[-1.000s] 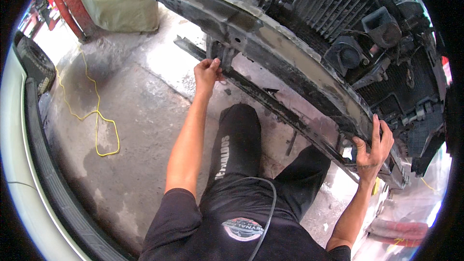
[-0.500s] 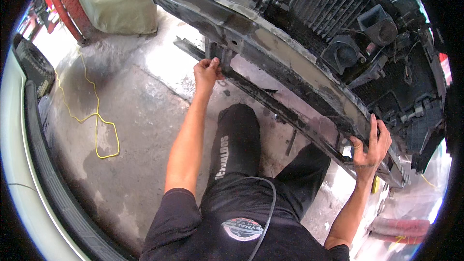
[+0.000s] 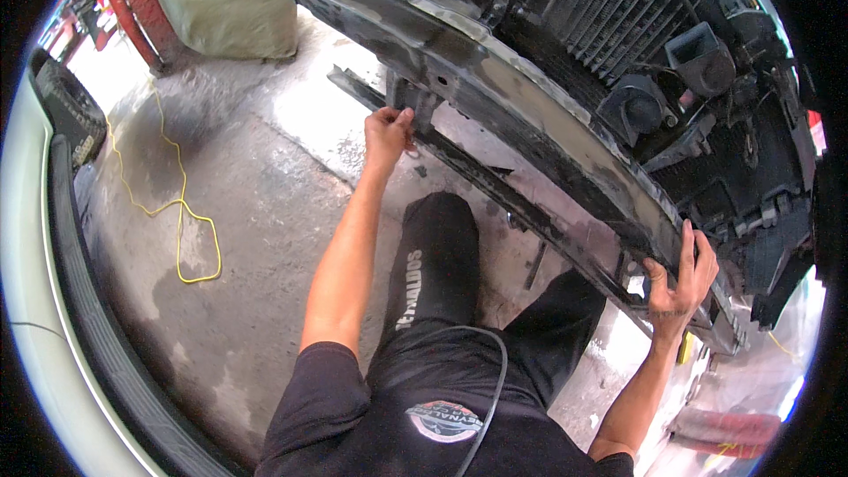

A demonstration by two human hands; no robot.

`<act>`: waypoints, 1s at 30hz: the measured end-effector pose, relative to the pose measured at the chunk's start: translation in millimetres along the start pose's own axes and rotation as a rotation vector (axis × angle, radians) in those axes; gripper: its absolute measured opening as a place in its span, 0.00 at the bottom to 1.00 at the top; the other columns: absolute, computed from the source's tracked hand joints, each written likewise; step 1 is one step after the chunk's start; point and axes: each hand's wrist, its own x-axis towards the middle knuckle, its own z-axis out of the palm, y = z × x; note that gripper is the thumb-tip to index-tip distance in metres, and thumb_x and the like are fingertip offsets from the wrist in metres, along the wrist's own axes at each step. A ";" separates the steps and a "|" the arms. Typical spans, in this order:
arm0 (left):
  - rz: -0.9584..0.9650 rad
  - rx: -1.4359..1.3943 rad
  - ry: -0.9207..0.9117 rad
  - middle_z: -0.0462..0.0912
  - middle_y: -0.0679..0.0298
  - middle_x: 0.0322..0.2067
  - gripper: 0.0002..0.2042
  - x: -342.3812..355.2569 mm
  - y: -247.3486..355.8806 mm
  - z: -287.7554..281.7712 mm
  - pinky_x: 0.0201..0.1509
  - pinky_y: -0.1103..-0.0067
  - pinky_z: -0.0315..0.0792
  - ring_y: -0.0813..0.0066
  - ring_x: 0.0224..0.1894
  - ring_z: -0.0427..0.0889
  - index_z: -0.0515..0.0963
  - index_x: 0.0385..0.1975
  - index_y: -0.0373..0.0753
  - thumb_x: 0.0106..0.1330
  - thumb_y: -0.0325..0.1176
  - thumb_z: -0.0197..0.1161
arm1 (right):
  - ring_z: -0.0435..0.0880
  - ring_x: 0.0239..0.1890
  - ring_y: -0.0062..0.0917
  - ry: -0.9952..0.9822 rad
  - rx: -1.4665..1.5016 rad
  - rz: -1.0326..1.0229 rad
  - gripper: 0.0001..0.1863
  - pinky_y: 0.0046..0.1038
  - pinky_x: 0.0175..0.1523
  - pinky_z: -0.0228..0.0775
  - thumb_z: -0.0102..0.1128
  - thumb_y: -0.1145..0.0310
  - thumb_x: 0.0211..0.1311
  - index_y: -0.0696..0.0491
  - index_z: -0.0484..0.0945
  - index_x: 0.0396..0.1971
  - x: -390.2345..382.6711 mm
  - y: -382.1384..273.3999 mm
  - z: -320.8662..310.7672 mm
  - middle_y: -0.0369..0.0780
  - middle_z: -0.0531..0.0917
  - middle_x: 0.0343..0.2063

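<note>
A long, dark metal bumper beam (image 3: pixel 530 106) with worn, patchy paint runs slantwise across the front of a vehicle. Below it runs a thinner black bar (image 3: pixel 495 187), joined to the beam by a short upright bracket (image 3: pixel 399 93). My left hand (image 3: pixel 387 140) is closed around the lower bar beside this bracket; its fingertips are partly hidden. At the beam's right end, my right hand (image 3: pixel 682 287) grips it, fingers over the upper side and thumb against the near side.
Behind the beam are a finned cooler (image 3: pixel 627 9) and two black horns (image 3: pixel 632 108). A yellow cord (image 3: pixel 216 247) lies looped on the concrete floor. A covered object (image 3: pixel 225 4) stands by a red post (image 3: pixel 124 9). A pale vehicle's side (image 3: pixel 26 300) borders the left.
The whole scene has shifted slightly to the right in the picture. Both hands keep the same holds on the bar and the beam.
</note>
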 end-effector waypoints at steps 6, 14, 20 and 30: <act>-0.023 -0.092 0.041 0.82 0.58 0.23 0.16 -0.9 -2.3 3.7 0.23 0.75 0.82 0.71 0.21 0.81 0.79 0.33 0.27 0.72 0.38 0.62 | 0.76 0.53 0.46 0.009 0.003 0.001 0.38 0.44 0.61 0.62 0.72 0.53 0.52 0.55 0.76 0.62 -0.3 0.0 1.5 0.51 0.78 0.53; 0.303 0.344 0.137 0.77 0.64 0.15 0.18 0.6 -15.7 0.5 0.21 0.78 0.70 0.76 0.16 0.77 0.76 0.26 0.32 0.74 0.41 0.60 | 0.73 0.54 0.49 -0.029 0.020 0.049 0.38 0.45 0.62 0.61 0.72 0.60 0.46 0.57 0.76 0.61 -0.8 -0.5 0.2 0.53 0.76 0.54; -0.031 -0.035 -0.025 0.74 0.65 0.16 0.17 -2.2 3.8 2.2 0.15 0.78 0.70 0.77 0.14 0.73 0.76 0.26 0.31 0.74 0.38 0.60 | 0.73 0.54 0.49 -0.028 0.027 0.053 0.38 0.47 0.62 0.61 0.72 0.58 0.48 0.57 0.76 0.62 -0.6 -2.6 -4.0 0.53 0.75 0.55; 0.255 0.369 0.136 0.79 0.61 0.20 0.12 11.4 -18.9 -5.5 0.19 0.77 0.73 0.77 0.18 0.77 0.78 0.28 0.32 0.68 0.35 0.67 | 0.74 0.54 0.49 -0.008 0.025 0.023 0.37 0.47 0.62 0.62 0.71 0.56 0.51 0.57 0.76 0.61 2.7 -5.2 -0.9 0.52 0.76 0.54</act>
